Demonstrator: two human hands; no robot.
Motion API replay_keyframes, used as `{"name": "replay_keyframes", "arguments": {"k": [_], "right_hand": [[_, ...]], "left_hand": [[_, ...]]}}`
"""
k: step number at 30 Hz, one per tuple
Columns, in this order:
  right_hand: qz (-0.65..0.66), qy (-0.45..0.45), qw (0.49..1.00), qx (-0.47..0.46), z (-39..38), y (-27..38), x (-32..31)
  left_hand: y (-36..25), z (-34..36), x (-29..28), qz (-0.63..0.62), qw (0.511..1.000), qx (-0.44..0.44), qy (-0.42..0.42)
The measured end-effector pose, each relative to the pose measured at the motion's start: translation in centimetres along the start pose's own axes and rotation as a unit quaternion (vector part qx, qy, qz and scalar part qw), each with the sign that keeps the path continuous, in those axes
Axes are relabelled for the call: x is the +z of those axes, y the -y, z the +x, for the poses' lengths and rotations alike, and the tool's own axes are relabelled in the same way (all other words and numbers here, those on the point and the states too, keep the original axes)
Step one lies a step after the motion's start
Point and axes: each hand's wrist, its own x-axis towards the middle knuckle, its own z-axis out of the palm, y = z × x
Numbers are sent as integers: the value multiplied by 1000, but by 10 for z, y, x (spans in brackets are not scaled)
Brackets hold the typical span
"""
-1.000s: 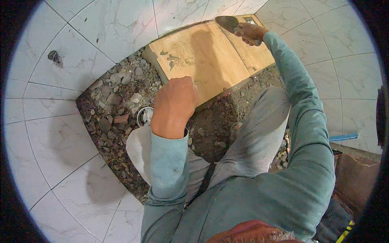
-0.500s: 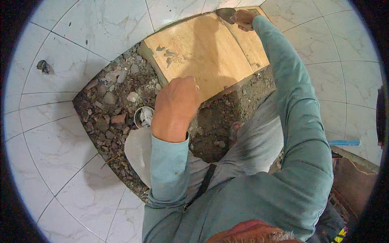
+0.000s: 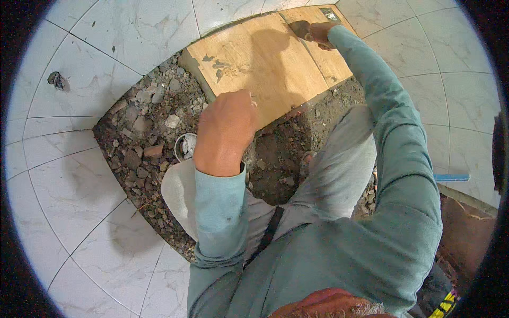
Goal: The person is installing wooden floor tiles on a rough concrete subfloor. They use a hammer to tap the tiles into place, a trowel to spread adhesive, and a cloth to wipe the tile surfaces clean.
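Observation:
My right hand [image 3: 321, 36] grips a small trowel, its dark blade [image 3: 300, 29] over the far part of the seam between two tan tiles. The large tan tile [image 3: 265, 63] carries grey mortar smears [image 3: 221, 69] on its left side. To its right is the narrower tan tile [image 3: 323, 53], with a dark wet patch [image 3: 330, 14] at its far corner. My left hand [image 3: 227, 130] is closed, above the large tile's near-left corner. Its fingers are mostly hidden under the hand, and I cannot make out what they hold.
Loose rubble [image 3: 138, 143] fills the pit left of the tiles and around my legs. Beside my left knee is a round white container [image 3: 185, 146] with pale stuff inside. White marbled tiles [image 3: 63, 180] surround the pit. A dark lump [image 3: 58, 81] lies far left, a blue bar [image 3: 450, 177] at right.
My right hand has drawn the trowel back from the far edge toward me along the seam, uncovering the corner patch. My left hand has shifted slightly and remains closed.

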Motion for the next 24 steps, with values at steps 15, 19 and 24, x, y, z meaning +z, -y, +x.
{"name": "replay_keyframes", "arguments": {"k": [15,19,24], "right_hand": [[-12,167,984,66,-99,-119,45],[-103,222,964,-102,-70,-188,69],[-221,218,940,-143,-92,-188,83]], "left_hand": [[-10,-17,-3,40,998,38,-6],[-8,-17,-2,60,997,54,-20],[-7,-12,4,71,996,51,-9]]}}
